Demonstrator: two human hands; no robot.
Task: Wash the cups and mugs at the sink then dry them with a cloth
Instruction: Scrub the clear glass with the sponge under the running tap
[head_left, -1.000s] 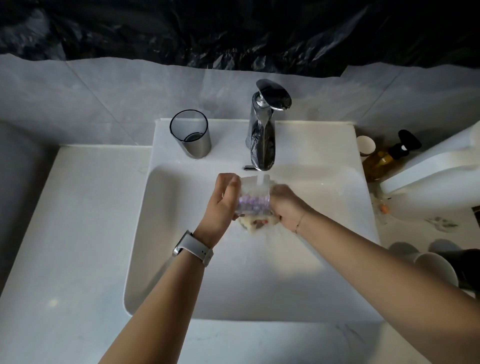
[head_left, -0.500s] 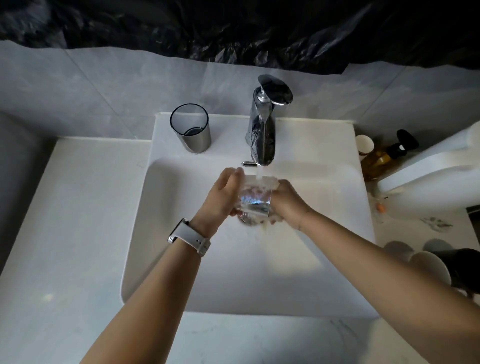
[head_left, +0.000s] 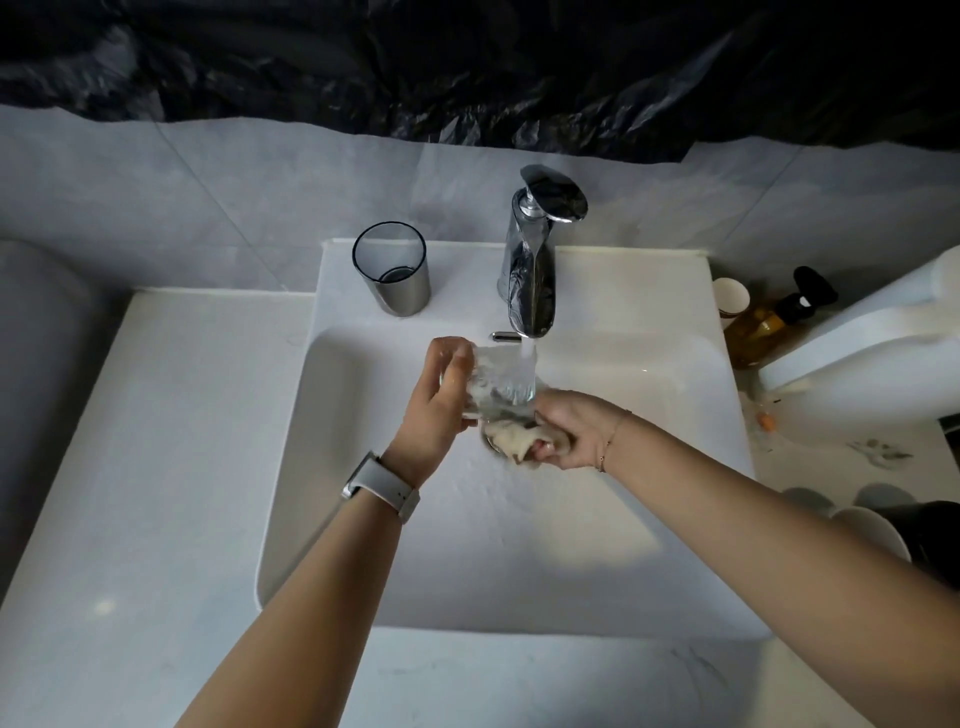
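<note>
Rinsing step: left hand (head_left: 441, 400) grasps the clear glass (head_left: 501, 379) under the tap (head_left: 530, 280) stream over the sink (head_left: 363, 519); right hand (head_left: 566, 431) clenches a cloth (head_left: 511, 439) — next, probably wiping inside, then drying.

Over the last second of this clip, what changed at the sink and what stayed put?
The right hand has come off the clear glass and dropped just below it, gripping the beige cloth. The left hand still holds the glass under the running tap. The grey cup on the sink ledge has not moved.
</note>
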